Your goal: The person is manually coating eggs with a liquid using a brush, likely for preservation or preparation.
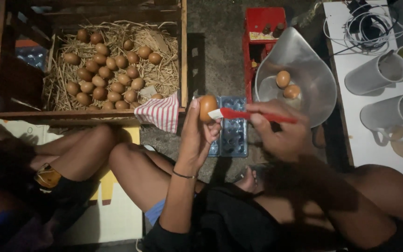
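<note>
Egg [207,107] half hidden in left hand [196,137] grip; right hand [278,133] pinches red brush [253,115].

This looks like a small egg-handling spot on a farm or in a backyard — people sit low on a rough grey concrete floor [220,42], bare knees drawn up, in dim light. At ten o'clock stands a rough wooden crate [183,56] lined with straw and filled with brown eggs [103,70], a red-and-white striped cloth [160,112] draped over its corner. At the centre lies a blue plastic egg tray [234,135]. At one o'clock a red weighing scale [260,28] carries a wide metal pan [309,79] with two eggs in it. At three o'clock — a white table [364,135] with white plastic jugs [378,72] and coiled cable [364,28].
</note>
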